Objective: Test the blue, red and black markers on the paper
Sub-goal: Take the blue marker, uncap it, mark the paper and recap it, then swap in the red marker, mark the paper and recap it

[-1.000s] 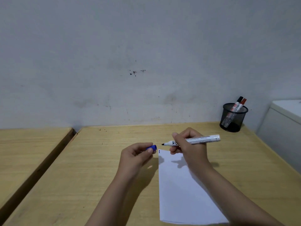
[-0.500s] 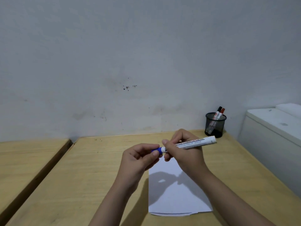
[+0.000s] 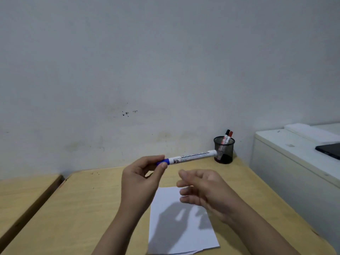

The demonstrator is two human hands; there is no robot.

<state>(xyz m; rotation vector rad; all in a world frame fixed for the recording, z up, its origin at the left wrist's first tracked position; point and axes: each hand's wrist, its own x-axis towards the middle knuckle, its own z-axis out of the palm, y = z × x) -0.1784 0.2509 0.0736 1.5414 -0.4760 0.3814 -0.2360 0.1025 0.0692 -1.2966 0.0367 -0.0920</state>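
Observation:
My left hand [image 3: 141,179] pinches the blue cap end of the blue marker [image 3: 191,157], whose white barrel points right toward the pen holder. The cap sits on the marker. Just to the right, my right hand [image 3: 204,188] hovers with fingers apart and empty, above the white paper [image 3: 176,229] lying on the wooden desk [image 3: 82,208]. At the desk's far right corner, the black marker [image 3: 226,135] and the red marker [image 3: 230,136] stand in a black mesh pen holder [image 3: 224,153].
A grey wall rises behind the desk. A white cabinet [image 3: 294,172] stands along the right edge with a dark flat object [image 3: 329,150] on top. A second wooden surface [image 3: 22,196] lies to the left, across a gap.
The blue cap went back onto the marker. My right hand let go of the barrel and dropped away; my left hand now holds the marker alone. The view tilted upward.

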